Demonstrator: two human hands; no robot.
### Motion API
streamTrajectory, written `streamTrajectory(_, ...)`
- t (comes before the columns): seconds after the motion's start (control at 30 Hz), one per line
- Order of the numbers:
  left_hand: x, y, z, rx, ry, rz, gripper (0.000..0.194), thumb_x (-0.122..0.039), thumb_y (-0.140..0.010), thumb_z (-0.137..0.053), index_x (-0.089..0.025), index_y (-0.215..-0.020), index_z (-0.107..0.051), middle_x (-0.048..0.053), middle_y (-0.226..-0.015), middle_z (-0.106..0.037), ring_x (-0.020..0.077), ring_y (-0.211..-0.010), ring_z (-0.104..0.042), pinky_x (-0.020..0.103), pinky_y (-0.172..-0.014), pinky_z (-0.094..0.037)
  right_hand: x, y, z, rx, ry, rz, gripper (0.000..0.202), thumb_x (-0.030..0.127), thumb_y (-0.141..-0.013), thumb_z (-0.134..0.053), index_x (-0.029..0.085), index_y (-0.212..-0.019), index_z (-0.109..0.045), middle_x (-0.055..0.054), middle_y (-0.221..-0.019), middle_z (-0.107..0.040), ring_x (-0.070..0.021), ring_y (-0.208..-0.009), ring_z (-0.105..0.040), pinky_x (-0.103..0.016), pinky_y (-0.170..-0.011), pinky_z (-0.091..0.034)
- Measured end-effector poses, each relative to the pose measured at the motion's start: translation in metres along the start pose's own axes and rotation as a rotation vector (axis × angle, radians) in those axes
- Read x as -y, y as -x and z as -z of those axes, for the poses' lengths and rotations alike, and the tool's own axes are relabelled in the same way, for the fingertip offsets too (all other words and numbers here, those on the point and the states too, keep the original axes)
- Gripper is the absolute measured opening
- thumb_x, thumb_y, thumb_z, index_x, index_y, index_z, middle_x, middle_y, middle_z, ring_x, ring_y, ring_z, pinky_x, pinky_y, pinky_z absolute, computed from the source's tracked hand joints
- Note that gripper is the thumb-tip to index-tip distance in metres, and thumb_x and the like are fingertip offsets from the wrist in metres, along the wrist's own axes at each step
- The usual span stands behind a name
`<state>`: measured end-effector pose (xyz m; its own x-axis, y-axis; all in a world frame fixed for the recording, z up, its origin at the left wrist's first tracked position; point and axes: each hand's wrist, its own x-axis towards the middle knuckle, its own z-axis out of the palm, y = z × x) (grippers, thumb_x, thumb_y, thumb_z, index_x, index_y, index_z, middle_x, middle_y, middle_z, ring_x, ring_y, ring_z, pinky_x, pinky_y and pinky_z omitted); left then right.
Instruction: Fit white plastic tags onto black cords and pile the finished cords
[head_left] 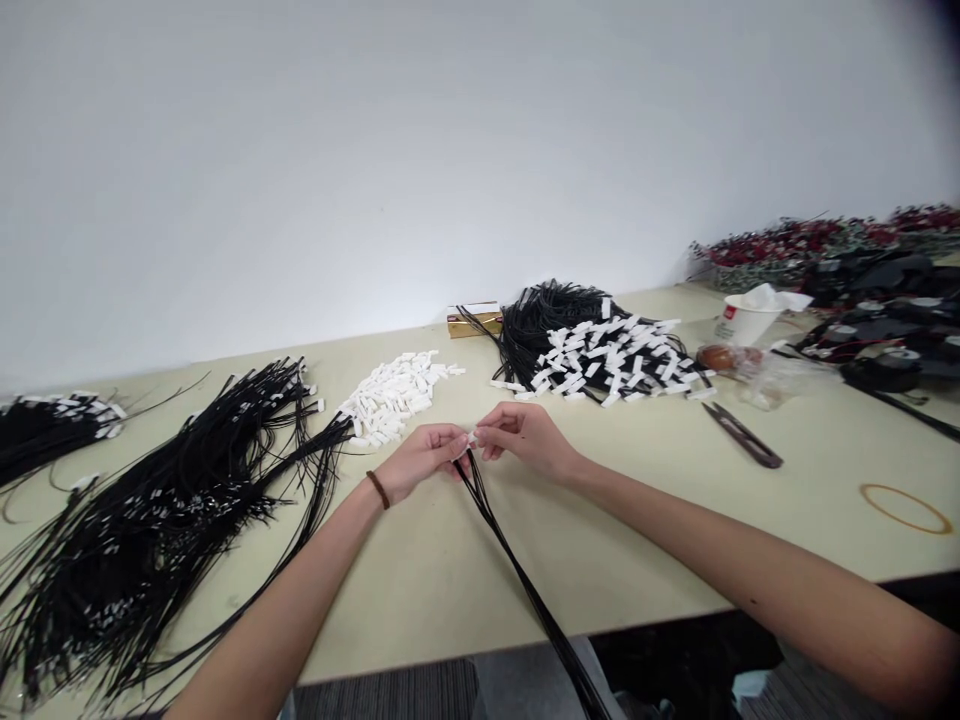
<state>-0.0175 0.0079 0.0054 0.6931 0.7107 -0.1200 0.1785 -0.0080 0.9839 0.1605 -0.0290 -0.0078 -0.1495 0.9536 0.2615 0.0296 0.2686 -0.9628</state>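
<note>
- No word, number or brand name can be read anywhere in the frame.
- White tapered paper cup (746, 326), right side of the frame: a small red square label (729, 312) with paler marks stands on its side, near the rim, at the cup's left edge as seen here; the marks are too small and blurred to make out as letters or a sign.

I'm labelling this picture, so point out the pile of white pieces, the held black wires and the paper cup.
Pile of white pieces (391, 398), head view: middle of the heap.
Held black wires (539, 610), head view: partway along the bundle.
Paper cup (751, 325), head view: side wall.
</note>
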Motion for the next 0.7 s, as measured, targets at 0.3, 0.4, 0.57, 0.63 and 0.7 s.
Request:
streamTrajectory(0.3, 0.001, 0.0, 0.0002, -0.012, 0.005, -0.023, 0.03, -0.043, -0.072, -0.058, -0.012, -0.074, -0.059, 0.003, -0.061, -0.061, 0.012, -0.058, -0.056, 0.023, -0.054, -0.039, 0.0011, 0.0001, 0.0033, 0.067, 0.08, 0.063, 0.026, 0.039, -0.07, -0.064, 0.013, -0.071, -0.059, 0.0, -0.057, -0.06, -0.0093, -0.048, -0.057, -0.022, -0.048, -0.046)
streamTrajectory(0.4, 0.0006, 0.0003, 0.0004, -0.002, 0.018, -0.032, 0.028, -0.041, -0.073, -0.058, -0.013, -0.074, -0.058, 0.002, -0.061, -0.059, 0.0108, -0.057, -0.055, 0.021, -0.054, -0.039, -0.0018, 0.0003, 0.0026, 0.093, 0.105, 0.074, 0.026, 0.039, -0.073, -0.061, 0.014, -0.077, -0.059, 0.0, -0.057, -0.059, -0.0103, -0.05, -0.057, -0.023, -0.05, -0.048)
streamTrajectory(0.57, 0.0007, 0.0001, 0.0018, -0.029, 0.101, -0.052, 0.024, -0.038, -0.073, -0.06, -0.014, -0.073, -0.056, 0.0, -0.062, -0.057, 0.0102, -0.058, -0.054, 0.021, -0.054, -0.039, -0.0066, 0.0025, 0.0038, -0.074, 0.5, 0.47, 0.027, 0.032, -0.081, -0.054, 0.018, -0.104, -0.052, -0.001, -0.072, -0.059, -0.0087, -0.056, -0.055, -0.022, -0.053, -0.046)
streamTrajectory(0.63, 0.0011, -0.0001, 0.0026, -0.046, 0.146, -0.048, 0.024, -0.038, -0.071, -0.061, -0.014, -0.072, -0.055, 0.0, -0.062, -0.056, 0.0105, -0.058, -0.054, 0.021, -0.055, -0.039, -0.0068, 0.0034, 0.0055, -0.097, 0.797, 0.741, 0.017, 0.025, -0.083, -0.051, 0.019, -0.099, -0.055, -0.002, -0.075, -0.059, -0.0089, -0.061, -0.054, -0.021, -0.054, -0.043)
streamTrajectory(0.7, 0.0015, -0.0004, 0.0031, -0.051, 0.173, -0.041, 0.025, -0.038, -0.07, -0.062, -0.014, -0.072, -0.054, 0.0, -0.063, -0.056, 0.0106, -0.059, -0.054, 0.022, -0.056, -0.039, -0.0061, 0.004, 0.0067, -0.052, 1.028, 0.945, 0.012, 0.017, -0.085, -0.047, 0.018, -0.091, -0.057, -0.002, -0.076, -0.059, -0.009, -0.063, -0.053, -0.021, -0.055, -0.041)
